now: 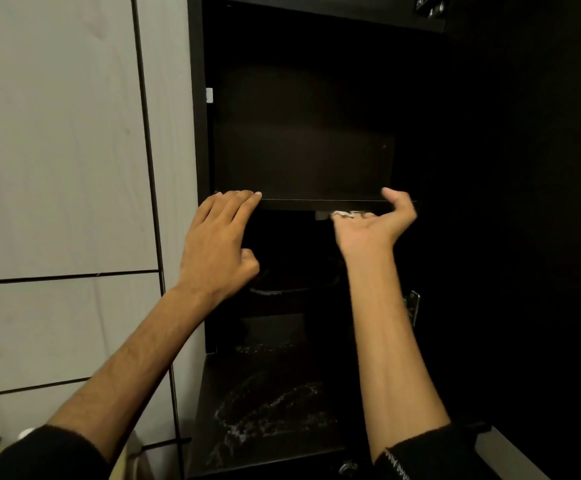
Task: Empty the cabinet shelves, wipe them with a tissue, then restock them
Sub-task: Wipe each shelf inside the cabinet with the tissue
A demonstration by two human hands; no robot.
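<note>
A dark, open cabinet (199,140) fills the middle of the view. Its upper shelf (317,168) looks bare and its front edge runs between my hands. My left hand (218,237) lies with straight fingers on the shelf's front left edge, thumb tucked below. My right hand (375,223) is palm up at the shelf's front right edge, thumb raised above the board and fingers curled under it. A crumpled white tissue (346,214) shows at those fingers, just beneath the shelf edge. The lower shelves are very dark; faint glossy shapes (275,407) lie there.
Pale wood-grain cupboard fronts (60,150) stand to the left, split by dark seams. A metal hinge (412,304) sits on the cabinet's right side. A light surface edge (511,452) shows at the bottom right. The right of the view is black.
</note>
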